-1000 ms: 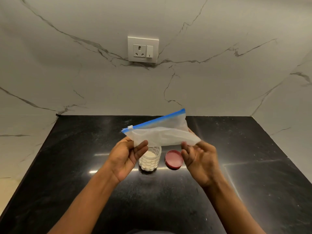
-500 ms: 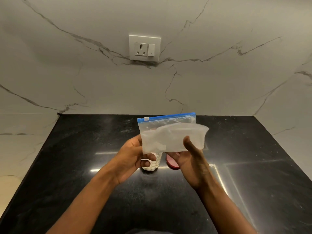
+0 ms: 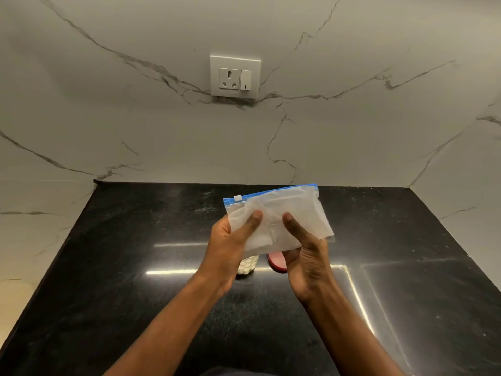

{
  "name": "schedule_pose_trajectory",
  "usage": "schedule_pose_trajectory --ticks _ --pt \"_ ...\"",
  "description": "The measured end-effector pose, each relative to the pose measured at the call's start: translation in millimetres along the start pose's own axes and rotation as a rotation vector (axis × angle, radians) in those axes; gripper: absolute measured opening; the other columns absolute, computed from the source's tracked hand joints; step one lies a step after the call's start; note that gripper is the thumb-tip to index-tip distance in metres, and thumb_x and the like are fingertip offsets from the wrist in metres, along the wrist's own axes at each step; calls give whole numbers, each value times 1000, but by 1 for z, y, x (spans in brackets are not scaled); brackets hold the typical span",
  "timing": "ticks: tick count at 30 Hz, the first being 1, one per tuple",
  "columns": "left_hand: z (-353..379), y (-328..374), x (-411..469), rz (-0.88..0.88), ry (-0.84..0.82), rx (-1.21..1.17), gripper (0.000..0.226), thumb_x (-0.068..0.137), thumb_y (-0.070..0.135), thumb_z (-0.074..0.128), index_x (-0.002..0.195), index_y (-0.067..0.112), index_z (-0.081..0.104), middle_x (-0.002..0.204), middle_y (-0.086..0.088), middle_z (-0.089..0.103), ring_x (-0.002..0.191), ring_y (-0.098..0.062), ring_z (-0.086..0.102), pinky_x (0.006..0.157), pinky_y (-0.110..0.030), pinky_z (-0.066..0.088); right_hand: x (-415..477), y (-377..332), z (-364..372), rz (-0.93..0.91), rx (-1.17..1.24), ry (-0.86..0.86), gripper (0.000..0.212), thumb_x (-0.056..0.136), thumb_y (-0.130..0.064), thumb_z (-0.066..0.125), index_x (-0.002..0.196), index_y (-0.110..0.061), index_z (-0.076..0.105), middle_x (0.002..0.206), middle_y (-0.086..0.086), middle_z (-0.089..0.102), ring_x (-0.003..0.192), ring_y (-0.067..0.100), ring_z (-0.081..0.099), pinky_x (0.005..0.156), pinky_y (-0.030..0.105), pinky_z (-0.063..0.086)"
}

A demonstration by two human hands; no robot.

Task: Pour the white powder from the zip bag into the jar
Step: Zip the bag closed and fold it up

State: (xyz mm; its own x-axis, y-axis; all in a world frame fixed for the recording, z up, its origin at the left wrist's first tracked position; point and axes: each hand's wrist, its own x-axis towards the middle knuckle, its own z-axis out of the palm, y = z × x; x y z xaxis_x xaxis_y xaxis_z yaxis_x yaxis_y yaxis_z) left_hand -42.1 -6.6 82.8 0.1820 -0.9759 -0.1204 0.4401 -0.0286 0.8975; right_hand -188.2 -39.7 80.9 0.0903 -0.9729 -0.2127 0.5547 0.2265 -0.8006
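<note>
A clear zip bag [image 3: 295, 213] with a blue zip strip along its top edge is held upright above the counter by both hands. My left hand [image 3: 230, 245] grips its left side, thumb on the front. My right hand [image 3: 306, 253] grips the lower right part, thumb on the front too. The bag looks nearly flat, with a little white residue low on its left. Below my left hand stands the glass jar [image 3: 247, 265], white powder showing through its dimpled wall; its top is hidden. A red lid [image 3: 278, 263] lies just right of the jar, partly hidden by my right hand.
The black stone counter [image 3: 135, 267] runs to marble walls at the back and on both sides. A white wall socket with a switch [image 3: 235, 76] sits on the back wall above the counter.
The bag has swung from tilted, zip end low on the left, to upright. Both hands shifted right and nearer, now covering most of the jar and lid.
</note>
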Motion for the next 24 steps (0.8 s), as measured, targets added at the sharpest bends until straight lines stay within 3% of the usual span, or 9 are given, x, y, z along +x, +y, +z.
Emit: schedule_pose_trajectory --ticks 3,7,10,12,14,16,18,21,24 --pt "3 -2 1 -16 31 1 30 96 30 73 124 21 72 115 -7 80 106 -26 78 78 -37 65 -1 0 4 -18 -17 -56 76 69 -28 95 137 -25 60 124 12 75 112 33 74 91 59 60" --pt "10 -4 -1 -77 101 1 25 95 25 76 119 19 74 107 -6 82 98 -24 80 74 -36 65 3 5 5 -45 -28 47 56 79 -15 86 129 -28 63 116 8 78 106 32 76 84 57 63" --pt "12 -7 0 -99 174 12 20 95 22 77 115 18 75 101 -5 83 92 -20 80 68 -31 64 1 14 4 -258 -204 -3 38 87 -15 81 119 -35 71 114 6 78 104 29 77 75 43 65" --pt "13 -8 -1 -81 194 54 20 94 22 79 112 17 76 98 -5 82 87 -17 80 63 -27 61 1 21 1 -416 -390 -74 30 93 -18 77 117 -34 73 110 5 78 99 27 77 74 47 66" --pt "15 -10 -3 -43 180 88 21 91 24 81 110 16 77 95 -5 82 85 -16 79 62 -24 60 2 29 -2 -551 -594 -129 39 97 -15 73 135 -23 67 118 4 77 106 26 75 83 53 64" --pt "16 -10 -6 -18 170 110 18 93 24 78 108 16 77 93 -5 82 86 -17 79 64 -24 61 6 37 -7 -730 -842 -180 55 98 -17 71 149 -13 53 143 11 65 130 28 65 99 50 59" --pt "15 -9 -7 -15 134 88 8 98 21 72 103 21 78 92 -4 82 86 -17 80 65 -24 62 11 42 -13 -934 -1075 -229 54 101 -21 64 151 -11 46 156 12 51 145 26 50 109 51 52" --pt "15 -7 -9 -53 77 11 27 106 16 59 99 28 82 98 -4 82 90 -16 80 68 -26 63 17 44 -18 -1131 -1274 -246 43 110 -27 49 149 -10 48 157 12 48 150 26 43 116 53 44" --pt "15 -5 -12 -105 34 -151 31 109 20 48 117 21 78 113 -8 81 102 -19 79 74 -27 63 22 47 -19 -1210 -1416 -254 44 109 -27 51 149 -10 49 158 11 47 150 30 42 119 53 40"
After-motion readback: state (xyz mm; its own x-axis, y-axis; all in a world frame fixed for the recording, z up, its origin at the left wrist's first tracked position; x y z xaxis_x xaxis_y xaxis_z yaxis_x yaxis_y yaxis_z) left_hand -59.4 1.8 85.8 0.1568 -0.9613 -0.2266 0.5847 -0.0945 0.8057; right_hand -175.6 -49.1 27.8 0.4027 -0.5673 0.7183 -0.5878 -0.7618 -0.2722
